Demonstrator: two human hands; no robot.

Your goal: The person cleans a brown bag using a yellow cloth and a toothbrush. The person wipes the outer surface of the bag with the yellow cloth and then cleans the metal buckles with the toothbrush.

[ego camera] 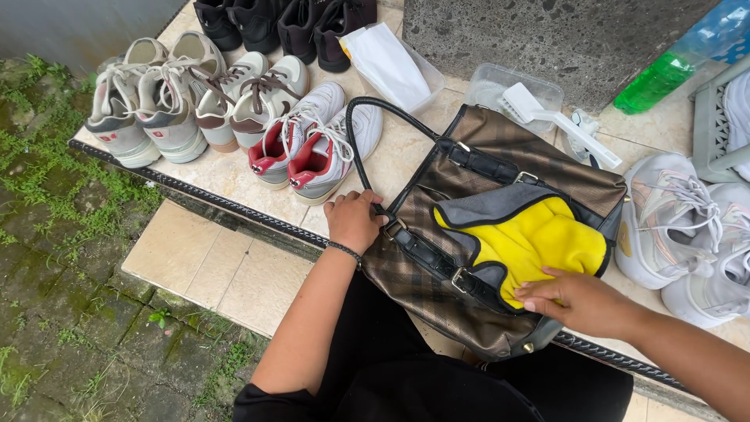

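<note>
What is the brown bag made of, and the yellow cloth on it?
The brown handbag looks like coated woven fabric: a faint check pattern with a dull sheen. Its black straps seem leather or imitation, smooth with metal buckles. The yellow cloth under the right hand looks like soft microfibre, fuzzy and matte, with grey edging. The left hand grips the handle.

We see a beige tiled ledge (234, 176) carrying a brown checked handbag (437, 273), 2 red-lined white sneakers (312, 148), grey and brown-trimmed sneakers (187, 98) to their left, black shoes (281, 23) behind, pale sneakers (680, 227) at right, and a clear tub (488, 82) with a white brush (547, 117).
</note>
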